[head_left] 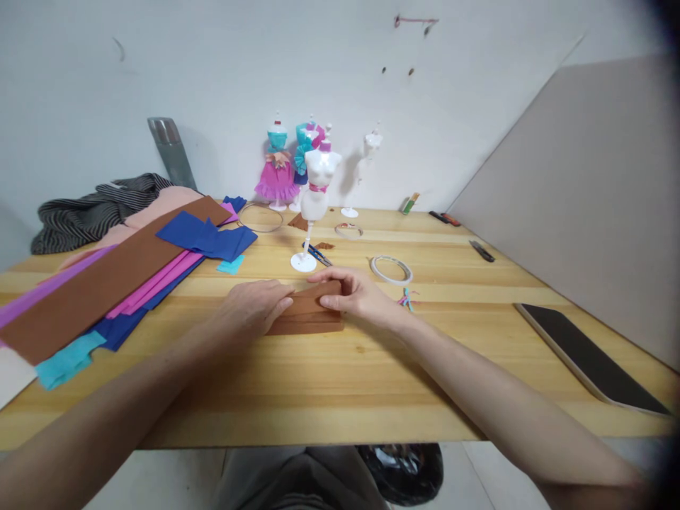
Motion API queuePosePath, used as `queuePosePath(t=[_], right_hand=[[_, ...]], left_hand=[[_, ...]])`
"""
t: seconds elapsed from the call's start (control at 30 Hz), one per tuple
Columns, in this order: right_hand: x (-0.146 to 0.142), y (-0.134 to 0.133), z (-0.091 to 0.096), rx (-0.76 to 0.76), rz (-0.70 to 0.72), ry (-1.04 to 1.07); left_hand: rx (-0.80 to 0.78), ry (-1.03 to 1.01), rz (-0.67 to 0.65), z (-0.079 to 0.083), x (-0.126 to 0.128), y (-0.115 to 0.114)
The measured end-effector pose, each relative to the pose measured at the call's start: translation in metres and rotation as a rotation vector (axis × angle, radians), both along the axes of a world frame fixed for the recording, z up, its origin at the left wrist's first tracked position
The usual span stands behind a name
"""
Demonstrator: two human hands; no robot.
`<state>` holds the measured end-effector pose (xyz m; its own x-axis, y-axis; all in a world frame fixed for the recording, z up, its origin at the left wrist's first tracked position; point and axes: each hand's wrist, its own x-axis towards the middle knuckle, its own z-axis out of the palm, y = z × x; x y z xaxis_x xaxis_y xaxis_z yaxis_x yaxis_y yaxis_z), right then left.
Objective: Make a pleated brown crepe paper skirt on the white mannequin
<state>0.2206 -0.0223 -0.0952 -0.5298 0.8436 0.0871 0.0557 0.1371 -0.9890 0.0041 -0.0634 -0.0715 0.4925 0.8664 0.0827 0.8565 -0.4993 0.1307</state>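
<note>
A folded strip of brown crepe paper (308, 315) lies on the table in front of me. My left hand (255, 304) covers its left end, thumb and fingers closed on the upper edge. At the right end, my right hand (358, 296) pinches the paper between thumb and curled fingers. Just beyond the paper stands a small white mannequin (314, 185) with a pink band at its waist and a pink collar. Blue-handled scissors (319, 255) lie by its base, and a roll of white tape (392, 270) is past my right hand.
Crepe paper sheets, including a long brown one (117, 280) and a blue piece (207, 236), pile up at left beside a striped cloth (106, 205). Dressed mannequins (277, 166) stand at the wall. A dark tablet-like slab (589, 358) and a cutter (482, 251) lie at right.
</note>
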Motion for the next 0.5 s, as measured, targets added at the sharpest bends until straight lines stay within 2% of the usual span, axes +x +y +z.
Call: queuePosePath(t=[0.23, 0.4, 0.5], right_hand=[[-0.003, 0.003, -0.005, 0.076, -0.158, 0.012], [-0.003, 0.003, -0.004, 0.147, -0.151, -0.045], [-0.002, 0.002, -0.003, 0.247, -0.157, -0.108]], left_hand=[[0.033, -0.019, -0.027, -0.009, -0.007, 0.005], [0.034, -0.005, -0.001, -0.017, -0.011, 0.013], [0.065, -0.027, 0.03, -0.023, -0.015, 0.018]])
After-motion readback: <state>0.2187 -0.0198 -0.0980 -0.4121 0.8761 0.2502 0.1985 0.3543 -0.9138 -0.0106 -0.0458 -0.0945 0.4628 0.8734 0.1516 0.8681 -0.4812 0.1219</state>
